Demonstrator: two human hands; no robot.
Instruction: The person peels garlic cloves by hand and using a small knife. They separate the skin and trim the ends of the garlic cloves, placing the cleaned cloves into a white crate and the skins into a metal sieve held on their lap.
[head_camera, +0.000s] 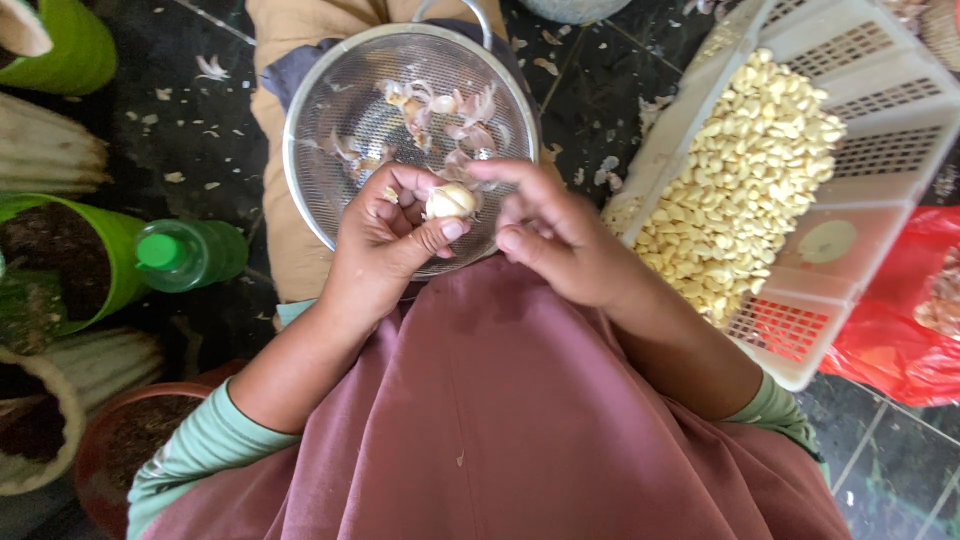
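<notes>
This looks like a home yard or porch used for kitchen prep. The dark stone-tiled floor (600, 90) is strewn with papery skins, green plastic plant pots (110, 250) filled with soil stand alongside, and a white slotted plastic crate (880, 160) holds a heap of peeled garlic cloves (740, 180).

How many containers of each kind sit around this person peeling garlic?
Metal mesh strainer: 1
White plastic crate of peeled cloves: 1
Green bottle: 1
Green pots: 2
Total: 5

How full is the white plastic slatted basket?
Partly full: peeled garlic cloves heap against one side of the white plastic slatted basket; the rest lies bare.
</notes>
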